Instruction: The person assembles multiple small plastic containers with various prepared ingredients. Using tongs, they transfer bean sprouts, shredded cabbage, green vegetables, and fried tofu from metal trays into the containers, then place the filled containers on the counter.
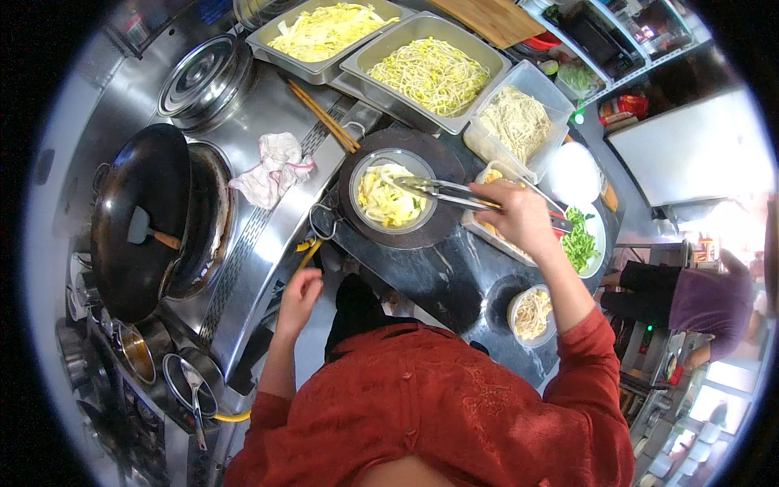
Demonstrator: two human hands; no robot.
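Observation:
My right hand (515,213) grips a pair of metal tongs (454,193), whose tips reach into a clear plastic bowl (355,191). Pale yellow-green chopped cabbage (389,199) fills the bowl, and the tong tips touch it. Under the bowl lies a dark round board (448,165). Down by the counter edge hangs my left hand (300,296), its fingers curled in with nothing visible in them. Just beyond the tongs, a rectangular container (473,221) is partly hidden by my right hand. A smaller tub (533,315) of pale strips stands nearer to me.
Metal pans of shredded cabbage (329,32) and bean sprouts (434,77) stand at the back, beside a clear tub of pale strands (515,122). Chopped greens (580,239) lie at right. A wok (142,227) and a cloth (276,170) are left. Another person (710,300) stands far right.

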